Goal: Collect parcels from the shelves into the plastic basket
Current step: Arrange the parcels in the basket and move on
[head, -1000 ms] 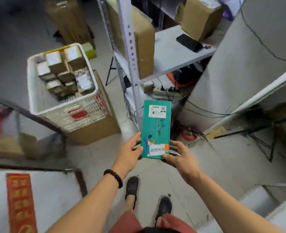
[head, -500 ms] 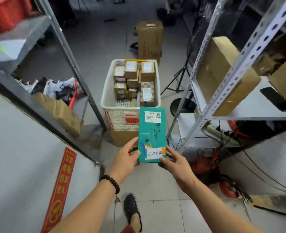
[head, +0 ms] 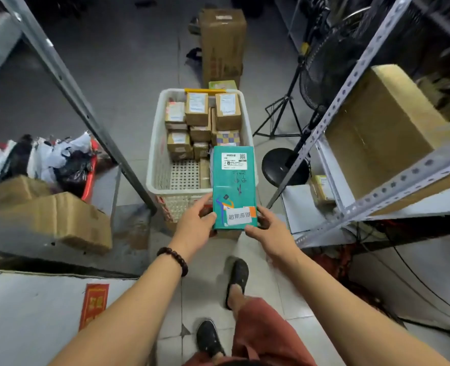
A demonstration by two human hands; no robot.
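Note:
A flat teal parcel [head: 233, 186] with a white shipping label is held out in front of me, its far end over the near right corner of the white plastic basket [head: 155, 159]. My left hand [head: 196, 220] grips its near left corner and my right hand [head: 264, 225] grips its near right corner. The basket stands on the floor straight ahead and holds several small brown cardboard parcels [head: 197, 109] stacked at its far end; part of its perforated bottom shows at the near left.
Metal shelf racks flank the aisle: the left upright [head: 68, 83] and the right rack [head: 364, 143] carrying a big cardboard box [head: 377, 122]. A tall carton [head: 222, 46] stands behind the basket. A fan stand [head: 284, 165], cartons and bags sit on the floor.
My view has swung from the right shelf to face the basket, and I have stepped closer. The teal parcel, held in both hands throughout, now reaches over the basket's near rim.

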